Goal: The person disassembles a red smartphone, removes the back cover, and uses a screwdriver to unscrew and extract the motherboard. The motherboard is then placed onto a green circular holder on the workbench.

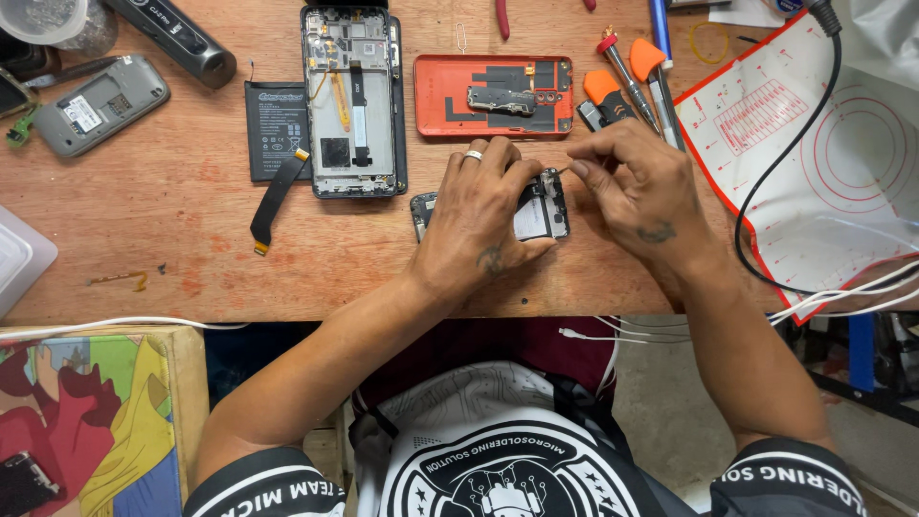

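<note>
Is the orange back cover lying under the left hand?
No, the orange cover lies on the table beyond the left hand, which rests on a small phone frame.

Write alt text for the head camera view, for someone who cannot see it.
Two bare hands work on a small phone part on a wooden table: the left hand holds it down, the right hand picks at its top edge. Behind lie an opened phone, an orange back cover and screwdrivers.

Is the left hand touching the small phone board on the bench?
Touching. The head view shows the left hand lying over the small phone board, its fingers wrapped around the edge, with no gap visible. The right hand pinches at the board's top corner.
</note>
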